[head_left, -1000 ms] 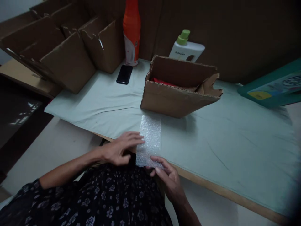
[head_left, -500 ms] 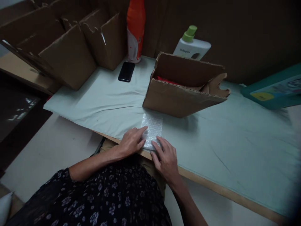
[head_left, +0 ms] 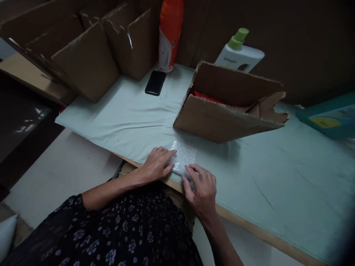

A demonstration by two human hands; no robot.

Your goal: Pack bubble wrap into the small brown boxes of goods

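A small folded piece of bubble wrap (head_left: 184, 158) lies near the front edge of a table covered with pale green cloth (head_left: 130, 122). My left hand (head_left: 156, 165) rests flat on its left side, fingers stretched out. On the wrap's near edge lies my right hand (head_left: 202, 186), its fingers bent and pressing down. Just behind the wrap stands an open cardboard box (head_left: 227, 105) with something red inside.
Several open cardboard boxes (head_left: 88, 59) stand at the back left. A black phone (head_left: 155, 82) lies beside an orange bottle (head_left: 170, 33). A white bottle with a green cap (head_left: 240, 55) stands behind the box. A teal package (head_left: 330, 118) sits at the right.
The bubble wrap hung over the table edge as a long strip; now it is shorter and folded on the table. Both hands moved forward onto it.
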